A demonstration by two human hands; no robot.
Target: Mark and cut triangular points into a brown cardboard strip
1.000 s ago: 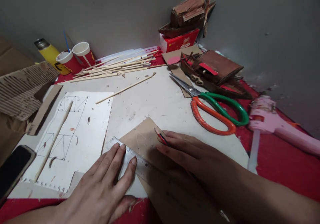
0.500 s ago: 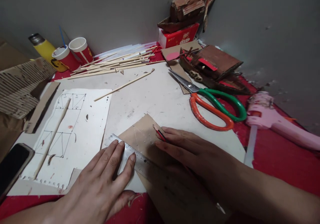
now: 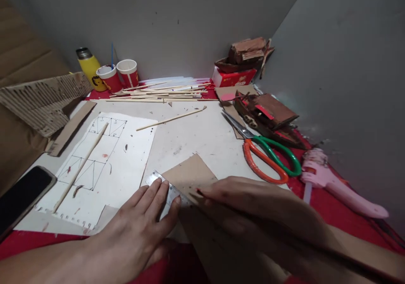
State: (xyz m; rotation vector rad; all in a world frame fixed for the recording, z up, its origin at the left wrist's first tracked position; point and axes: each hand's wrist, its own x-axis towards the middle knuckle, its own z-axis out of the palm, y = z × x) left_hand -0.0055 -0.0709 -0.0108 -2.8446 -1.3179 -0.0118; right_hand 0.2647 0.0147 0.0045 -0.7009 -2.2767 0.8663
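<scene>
My left hand (image 3: 142, 220) lies with its fingers stretched out on a metal ruler (image 3: 172, 192), pressing it onto a piece of brown cardboard (image 3: 191, 171). The ruler runs diagonally across the cardboard, its lower end in shadow. Closed round a red and black pencil (image 3: 199, 191), my right hand (image 3: 247, 206) is just right of the ruler. The pencil's point is down close to the ruler's edge; I cannot tell whether it touches. Left of the hands is a sheet of paper (image 3: 133, 136) with a drawn truss pattern, and a thin wooden stick (image 3: 82, 163) lies over it.
Scissors (image 3: 265, 157) and a pink glue gun (image 3: 335, 187) lie at the right. Behind them are brown cardboard boat models (image 3: 268, 111). Wooden sticks (image 3: 158, 93), paper cups (image 3: 128, 74) and a yellow bottle (image 3: 89, 68) line the back. A phone (image 3: 27, 195) rests at left.
My right hand has turned and drawn the pencil's point down toward the ruler's edge. The left hand stays on the ruler. The whole view has shifted as my head moved.
</scene>
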